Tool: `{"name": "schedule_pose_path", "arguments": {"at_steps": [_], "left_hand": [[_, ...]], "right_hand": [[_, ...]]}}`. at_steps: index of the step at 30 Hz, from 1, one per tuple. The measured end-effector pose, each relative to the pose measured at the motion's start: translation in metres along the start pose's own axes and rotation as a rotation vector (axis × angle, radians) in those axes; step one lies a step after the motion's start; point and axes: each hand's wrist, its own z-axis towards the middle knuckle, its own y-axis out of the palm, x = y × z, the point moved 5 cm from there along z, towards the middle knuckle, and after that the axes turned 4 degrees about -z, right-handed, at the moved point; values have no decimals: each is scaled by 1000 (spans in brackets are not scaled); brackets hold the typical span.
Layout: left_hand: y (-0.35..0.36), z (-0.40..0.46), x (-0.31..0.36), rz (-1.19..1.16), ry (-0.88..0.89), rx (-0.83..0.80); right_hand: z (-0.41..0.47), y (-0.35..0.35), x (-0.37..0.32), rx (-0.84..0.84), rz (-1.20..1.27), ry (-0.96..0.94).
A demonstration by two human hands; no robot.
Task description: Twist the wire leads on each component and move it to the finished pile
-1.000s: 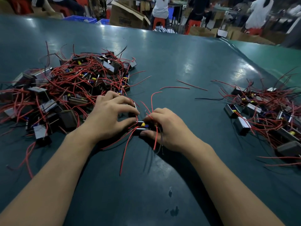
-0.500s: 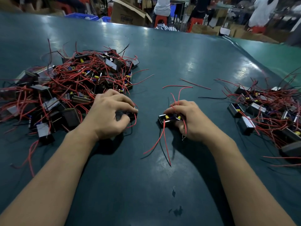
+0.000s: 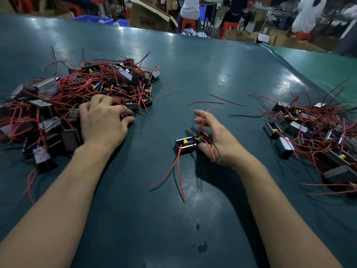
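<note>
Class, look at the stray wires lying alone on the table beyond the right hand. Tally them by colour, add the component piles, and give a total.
Red wires: 2
Black wires: 1
Component piles: 2
Total: 5

Dark teal table top (image 3: 193, 70) w/ glossy light reflections, fills most of view. Small dark marks (image 3: 199, 246) on it at 6 o'clock. Lighter green surface (image 3: 332, 66) adjoins at 2 o'clock. Beyond far edge, 12 o'clock: open brown cardboard box (image 3: 148, 18). Blue plastic crates (image 3: 96, 19) at 11 o'clock. Red-orange stools (image 3: 188, 23) at 12–1 o'clock, ppl seated on them, backs to cam. Person in white top (image 3: 307, 14) at 1–2 o'clock. More cardboard cartons (image 3: 301, 42) on floor at 2 o'clock, blurred. White flat items (image 3: 195, 33) stacked just past table edge, 12 o'clock, can't tell what.
</note>
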Motion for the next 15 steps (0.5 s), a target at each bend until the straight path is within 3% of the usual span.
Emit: {"name": "schedule_pose_path", "arguments": {"at_steps": [3, 7, 10, 11, 13, 15], "left_hand": [[-5, -10, 10, 33, -24, 71], [-40, -23, 14, -162, 19, 352], [-54, -32, 41, -351, 318, 498], [-48, -36, 60, -415, 460, 420], [-22, -45, 94, -548, 641, 59], [3, -50, 110, -668, 632, -293]], "right_hand": [[-2, -1, 1, -10, 29, 16], [-4, -12, 7, -13, -124, 53], [-5, -18, 6, 33, -277, 28], [-6, -19, 3, 51, -247, 3], [-9, -17, -2, 68, -154, -34], [-8, -14, -3, 67, -133, -54]]}}
